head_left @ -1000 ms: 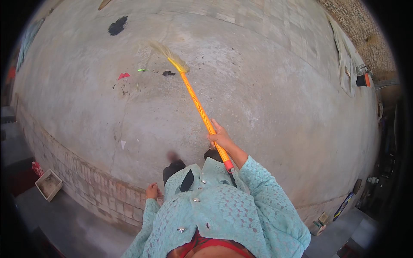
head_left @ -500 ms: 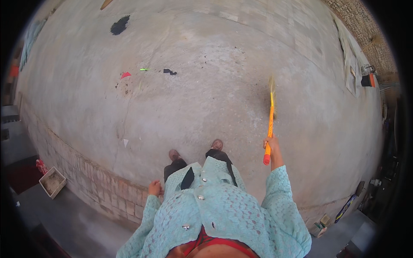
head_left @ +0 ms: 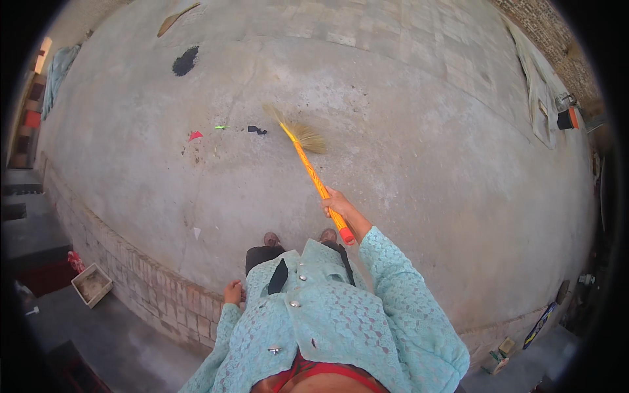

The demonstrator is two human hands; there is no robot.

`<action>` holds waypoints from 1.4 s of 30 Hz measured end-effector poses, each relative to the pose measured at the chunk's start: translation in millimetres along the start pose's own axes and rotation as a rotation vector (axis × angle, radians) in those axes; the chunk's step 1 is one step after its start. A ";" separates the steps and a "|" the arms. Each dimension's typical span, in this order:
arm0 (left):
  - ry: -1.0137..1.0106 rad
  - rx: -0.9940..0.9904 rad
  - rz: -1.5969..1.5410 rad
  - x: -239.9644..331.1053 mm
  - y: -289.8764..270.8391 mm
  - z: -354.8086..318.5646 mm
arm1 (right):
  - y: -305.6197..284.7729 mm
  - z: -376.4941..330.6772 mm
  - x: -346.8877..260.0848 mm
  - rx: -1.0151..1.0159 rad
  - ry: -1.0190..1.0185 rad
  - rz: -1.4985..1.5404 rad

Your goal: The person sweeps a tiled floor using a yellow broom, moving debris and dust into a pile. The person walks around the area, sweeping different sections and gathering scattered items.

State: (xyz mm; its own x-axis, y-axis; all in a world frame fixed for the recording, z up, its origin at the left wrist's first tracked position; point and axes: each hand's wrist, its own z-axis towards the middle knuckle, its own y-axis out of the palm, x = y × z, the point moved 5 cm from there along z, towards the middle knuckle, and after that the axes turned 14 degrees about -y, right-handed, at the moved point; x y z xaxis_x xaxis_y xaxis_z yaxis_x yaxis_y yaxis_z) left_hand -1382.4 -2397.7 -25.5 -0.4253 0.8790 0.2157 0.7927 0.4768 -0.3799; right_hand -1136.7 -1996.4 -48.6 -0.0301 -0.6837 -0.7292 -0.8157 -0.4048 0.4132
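My right hand [head_left: 337,203] grips the orange-patterned handle of a broom [head_left: 309,165], close to its red end cap. The broom points forward and left, and its straw bristles fan out over the concrete floor. Just left of the bristles lies a crumpled black scrap [head_left: 257,130]. A thin green scrap [head_left: 222,127] and a red scrap [head_left: 195,136] are farther left, with dark crumbs of dirt near the red one. My left hand [head_left: 234,291] hangs beside my hip, its fingers loosely curled; I see nothing in it.
A low brick edge [head_left: 157,281] runs along the left and behind me. Beyond it stands a shallow box [head_left: 92,285]. A dark pile [head_left: 185,61] and a flat brown object [head_left: 175,21] lie far left; a small white scrap [head_left: 197,232] is nearer. An orange-and-black object [head_left: 567,119] is far right.
My right hand has swung the broom leftward from my right side to in front of me, and its bristles now reach near the black scrap. My left hand stays by my hip.
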 end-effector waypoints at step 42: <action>-0.144 -0.078 0.031 250.3 172.3 11.2 | -111.1 107.3 -160.8 0.023 0.269 0.251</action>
State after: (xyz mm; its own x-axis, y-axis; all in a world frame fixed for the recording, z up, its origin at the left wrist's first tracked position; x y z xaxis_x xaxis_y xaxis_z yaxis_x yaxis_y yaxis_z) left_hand -1357.1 -2095.4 -47.0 -0.4539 0.8882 0.0715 0.8357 0.4521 -0.3118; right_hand -1103.2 -1776.3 -35.8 -0.0808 -0.8963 -0.4360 -0.8148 -0.1925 0.5468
